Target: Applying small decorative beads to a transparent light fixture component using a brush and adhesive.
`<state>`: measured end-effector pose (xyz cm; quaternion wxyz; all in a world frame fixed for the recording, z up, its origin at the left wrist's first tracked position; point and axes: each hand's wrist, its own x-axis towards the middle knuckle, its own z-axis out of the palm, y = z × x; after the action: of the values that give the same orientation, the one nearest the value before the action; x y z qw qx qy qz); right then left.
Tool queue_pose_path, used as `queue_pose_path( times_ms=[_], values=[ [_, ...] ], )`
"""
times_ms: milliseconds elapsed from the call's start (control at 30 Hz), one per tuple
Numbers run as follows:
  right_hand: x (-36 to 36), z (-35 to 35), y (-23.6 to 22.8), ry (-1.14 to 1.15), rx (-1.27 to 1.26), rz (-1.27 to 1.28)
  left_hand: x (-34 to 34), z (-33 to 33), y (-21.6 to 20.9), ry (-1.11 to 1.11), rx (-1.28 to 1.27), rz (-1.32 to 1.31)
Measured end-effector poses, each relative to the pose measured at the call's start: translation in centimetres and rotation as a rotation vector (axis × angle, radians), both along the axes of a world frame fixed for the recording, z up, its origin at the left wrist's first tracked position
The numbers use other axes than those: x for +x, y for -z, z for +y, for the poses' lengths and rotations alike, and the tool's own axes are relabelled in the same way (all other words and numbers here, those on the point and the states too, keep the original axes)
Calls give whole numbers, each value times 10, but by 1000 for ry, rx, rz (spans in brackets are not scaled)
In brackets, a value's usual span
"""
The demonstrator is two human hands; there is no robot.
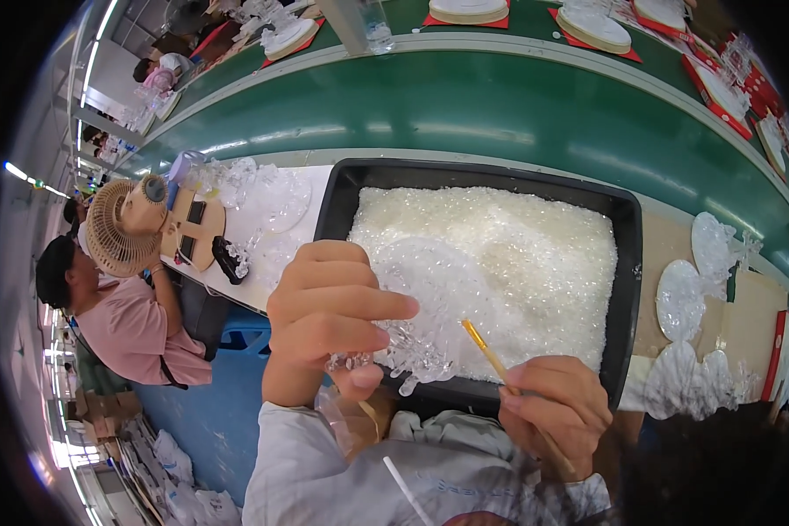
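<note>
My left hand (324, 307) is closed around a clear, glassy ornament (419, 358) with many small knobbly parts. It hangs over the near edge of a black tray (629, 272). A pale, frosted disc shape (430, 272) shows just beyond the ornament; whether the two are joined I cannot tell. White, sparkling granules (557, 254) fill the tray. My right hand (557, 412) grips a thin wooden paintbrush (493, 358) near its middle. The brush's yellow metal end points up and left over the granules, apart from the ornament.
Left of the tray, clear ornaments (263, 193) lie on a white board beside a beige fan (127, 223). Round frosted pieces (680, 300) lie on the right. Behind runs a green conveyor (465, 114) with white discs on red sheets. A person in pink (145, 329) sits at left.
</note>
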<state>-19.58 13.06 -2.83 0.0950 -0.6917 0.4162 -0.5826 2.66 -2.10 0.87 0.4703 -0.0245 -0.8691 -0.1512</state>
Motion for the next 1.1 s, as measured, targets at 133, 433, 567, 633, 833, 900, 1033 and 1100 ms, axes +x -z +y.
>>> queue_pose_path(
  times_ms=[133,433,567,633,833,900,1033,1100],
  values=[
    [-2,1,-1,-8,-10,3,0,0,-4,35,-8,-54],
    [-4,-4,-9,-42,15,59,3,2,-9,60,-34,-62],
    [-15,12,4,-103,26,11,3,10,-2,-124,-2,6],
    [-11,17,20,-108,-88,-71,-6,6,2,-267,47,29],
    [0,14,2,4,-270,-212,-27,-21,-33,-746,33,-56],
    [-10,12,10,2,-330,-76,-33,-50,-48,-783,-5,22],
    [-23,17,1,-81,-199,81,-49,-128,-63,-861,-53,126],
    [-26,17,1,-151,-118,95,-56,-173,-51,-889,-60,157]
  ],
)
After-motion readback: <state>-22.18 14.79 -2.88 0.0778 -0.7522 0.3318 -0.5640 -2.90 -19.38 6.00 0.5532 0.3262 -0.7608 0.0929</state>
